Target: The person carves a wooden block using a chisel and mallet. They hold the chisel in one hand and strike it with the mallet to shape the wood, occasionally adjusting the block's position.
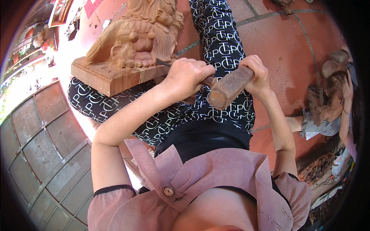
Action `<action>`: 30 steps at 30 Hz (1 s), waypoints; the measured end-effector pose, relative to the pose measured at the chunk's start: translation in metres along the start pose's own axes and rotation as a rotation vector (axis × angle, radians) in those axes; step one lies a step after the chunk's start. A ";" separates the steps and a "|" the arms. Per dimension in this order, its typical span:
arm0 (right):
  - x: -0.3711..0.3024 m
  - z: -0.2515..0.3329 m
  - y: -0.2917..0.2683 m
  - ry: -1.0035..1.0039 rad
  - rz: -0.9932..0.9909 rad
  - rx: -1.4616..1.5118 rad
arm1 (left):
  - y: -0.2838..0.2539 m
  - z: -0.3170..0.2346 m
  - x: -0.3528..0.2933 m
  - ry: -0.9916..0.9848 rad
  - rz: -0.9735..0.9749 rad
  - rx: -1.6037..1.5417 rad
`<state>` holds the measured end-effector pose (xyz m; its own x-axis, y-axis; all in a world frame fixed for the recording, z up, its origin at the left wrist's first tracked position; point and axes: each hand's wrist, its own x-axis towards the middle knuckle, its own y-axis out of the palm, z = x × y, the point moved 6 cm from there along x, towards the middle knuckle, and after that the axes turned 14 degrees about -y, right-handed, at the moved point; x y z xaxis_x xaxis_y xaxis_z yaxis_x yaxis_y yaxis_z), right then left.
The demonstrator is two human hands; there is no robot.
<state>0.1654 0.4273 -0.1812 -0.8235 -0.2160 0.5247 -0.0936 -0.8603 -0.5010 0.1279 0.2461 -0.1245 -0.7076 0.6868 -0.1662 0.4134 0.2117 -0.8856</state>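
Observation:
A carved wooden figure [140, 42] with a thick square base [111, 81] rests across my left thigh, its top running out past the upper edge. My left hand [187, 75] is closed around a carving chisel [163, 62]. The chisel's dark blade points left at the front edge of the carving, and its wooden handle end pokes out on the right. In my right hand [256, 73] I grip a worn, blocky wooden mallet [230, 87], tilted, its blunt end close beside the chisel handle. Whether the two touch I cannot tell.
At the right another person [322, 122] sits with a dark rough wood carving [327, 96] at their lap. Red tiled floor [277, 42] spreads ahead. A panelled grey metal sheet [48, 134] stands at the left. Wood scraps [320, 169] lie at the lower right.

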 end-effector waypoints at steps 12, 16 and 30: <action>-0.004 -0.013 -0.002 0.005 0.015 -0.112 | -0.018 -0.002 0.017 -0.100 -0.119 0.029; -0.014 -0.012 -0.005 0.061 -0.030 -0.010 | -0.018 -0.023 0.005 0.047 -0.068 0.083; -0.011 0.002 0.003 0.043 0.010 0.005 | -0.010 -0.005 -0.015 0.077 0.043 -0.004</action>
<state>0.1750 0.4262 -0.1868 -0.8476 -0.2049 0.4895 -0.0821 -0.8607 -0.5025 0.1370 0.2372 -0.1110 -0.6432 0.7467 -0.1697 0.4448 0.1840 -0.8765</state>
